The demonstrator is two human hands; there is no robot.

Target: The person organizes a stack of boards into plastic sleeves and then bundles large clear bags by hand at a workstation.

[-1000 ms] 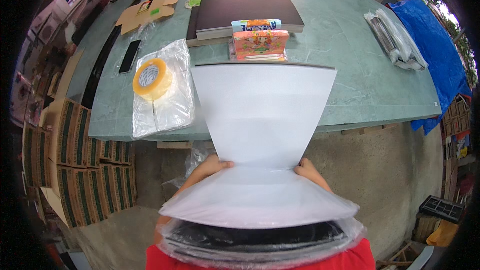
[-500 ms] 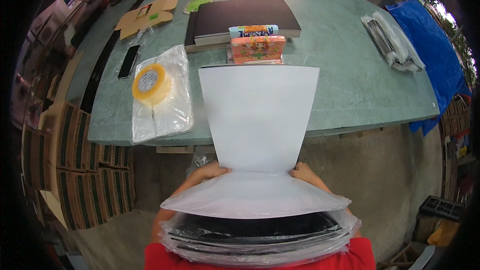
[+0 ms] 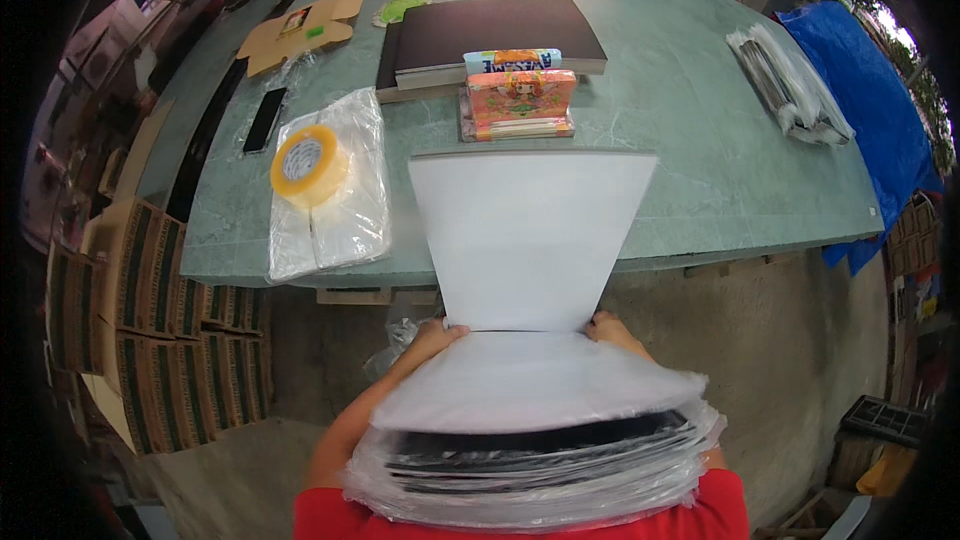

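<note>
Between the left hand (image 3: 437, 337) and right hand (image 3: 614, 329), both curled on its sides, the white board (image 3: 530, 240) seems partly bagged in clear plastic (image 3: 540, 385) and best kept straight.

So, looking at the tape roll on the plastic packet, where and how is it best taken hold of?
Probably from above, spanning the outer rim of the tape roll: it appears to lie flat on the clear plastic packet, its thick round wall standing above it. The left hand is nearer, but it holds the white sheet.
</note>
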